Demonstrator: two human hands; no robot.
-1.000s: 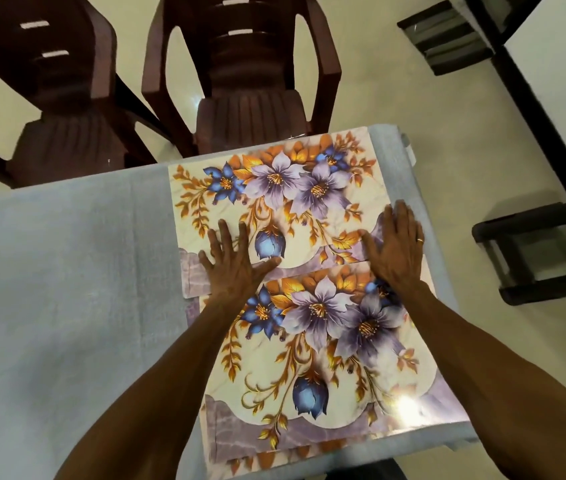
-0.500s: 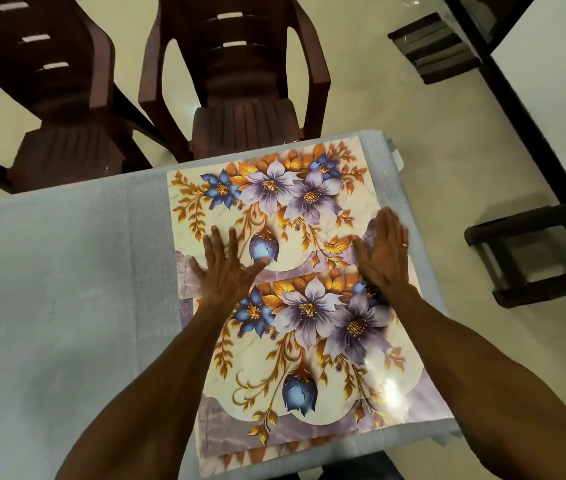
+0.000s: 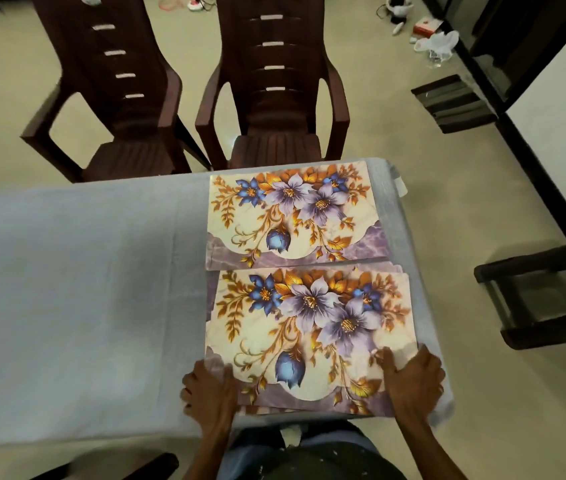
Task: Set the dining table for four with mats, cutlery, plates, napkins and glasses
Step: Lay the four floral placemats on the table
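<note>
A stack of floral mats (image 3: 309, 334) is seen at the table's near right end, long axis running across between the hands, just short of a single mat (image 3: 292, 216) laid before the far chair (image 3: 271, 98). Its near corners are gripped by the left hand (image 3: 209, 393) and right hand (image 3: 413, 382), fingers curled over the edge. The grey tablecloth (image 3: 84, 289) left of the stack is still unset.
</note>
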